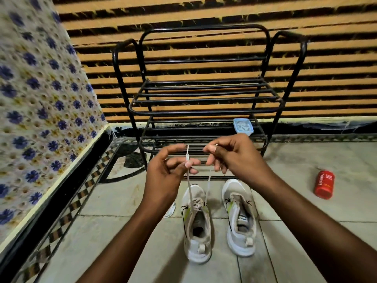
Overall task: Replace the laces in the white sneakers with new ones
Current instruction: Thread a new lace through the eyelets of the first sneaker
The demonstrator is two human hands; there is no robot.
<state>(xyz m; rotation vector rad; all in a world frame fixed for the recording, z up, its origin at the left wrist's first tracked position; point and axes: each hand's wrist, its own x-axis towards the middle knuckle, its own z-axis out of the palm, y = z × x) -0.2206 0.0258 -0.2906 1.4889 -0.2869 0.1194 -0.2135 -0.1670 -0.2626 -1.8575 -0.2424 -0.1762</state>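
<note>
Two white sneakers stand side by side on the tiled floor, toes away from me. The left sneaker (pixel 197 227) has a pale lace (pixel 189 186) threaded through its lower eyelets, both ends pulled up taut. My left hand (pixel 167 172) pinches one end of the lace between thumb and fingers. My right hand (pixel 230 158) pinches the other end at about the same height. The right sneaker (pixel 239 217) has no lace in it. A small white lace piece (pixel 171 210) lies on the floor just left of the left sneaker.
A black metal shoe rack (pixel 204 99) stands against the striped wall right behind the sneakers, with a small blue-lidded box (pixel 243 125) on its lower shelf. A red can (pixel 324 184) lies on the floor at right. A flower-patterned mattress (pixel 36 119) leans at left.
</note>
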